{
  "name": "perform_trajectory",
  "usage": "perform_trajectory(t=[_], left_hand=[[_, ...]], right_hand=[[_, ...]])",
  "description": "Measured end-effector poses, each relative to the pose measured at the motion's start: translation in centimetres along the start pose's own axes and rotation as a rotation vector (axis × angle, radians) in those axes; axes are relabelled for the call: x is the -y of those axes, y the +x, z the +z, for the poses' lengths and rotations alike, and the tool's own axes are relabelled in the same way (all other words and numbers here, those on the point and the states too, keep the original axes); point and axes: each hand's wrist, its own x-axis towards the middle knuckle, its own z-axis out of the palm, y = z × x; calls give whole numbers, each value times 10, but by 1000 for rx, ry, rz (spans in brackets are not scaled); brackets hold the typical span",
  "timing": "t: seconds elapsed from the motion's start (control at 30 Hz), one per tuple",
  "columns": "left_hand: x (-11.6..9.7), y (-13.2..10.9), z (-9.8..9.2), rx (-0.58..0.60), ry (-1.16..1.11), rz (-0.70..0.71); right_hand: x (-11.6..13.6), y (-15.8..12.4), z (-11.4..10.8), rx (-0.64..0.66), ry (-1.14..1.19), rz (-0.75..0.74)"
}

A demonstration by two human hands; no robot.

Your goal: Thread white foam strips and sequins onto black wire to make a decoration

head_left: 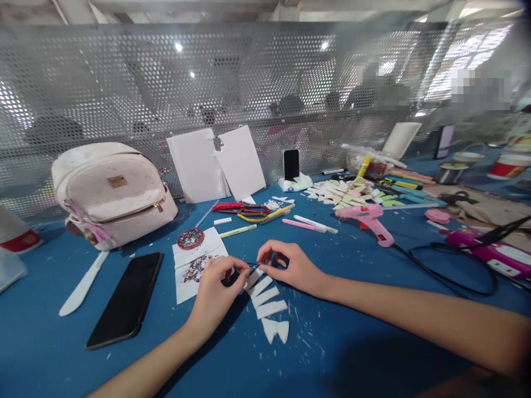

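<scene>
My left hand [219, 279] and my right hand [296, 270] meet over the blue table, fingertips nearly touching. Each is closed in a pinch at a small, thin, dark piece between them, too small to name. Just beneath the fingertips, a row of white strips [271, 309] fans out towards me. At its near end lies a white tail-shaped piece [275, 330] with a notched edge. Beside my left hand, white paper [180, 292] carries a heap of mixed sequins or beads [198, 269]. A round red-rimmed dish [191, 239] of similar bits sits on the paper's far part.
At left are a black phone [126, 301], white plastic knife [85, 284] and pale pink backpack [114, 193]. Red-handled scissors [240, 209] and pens [305, 223] lie beyond my hands. To the right are a pink glue gun [367, 216], its black cable and a purple power strip [489, 251].
</scene>
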Motion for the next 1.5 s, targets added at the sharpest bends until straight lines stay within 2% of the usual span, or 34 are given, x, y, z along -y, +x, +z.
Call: perform_trajectory(t=[0.83,1.5], left_hand=[[1,0,1,11,-2,-12],[0,-1,1,-2,-32,-15]], right_hand=[[-5,-1,1,-40,-80,-23],[-6,-2,1,-37,-57,-72]])
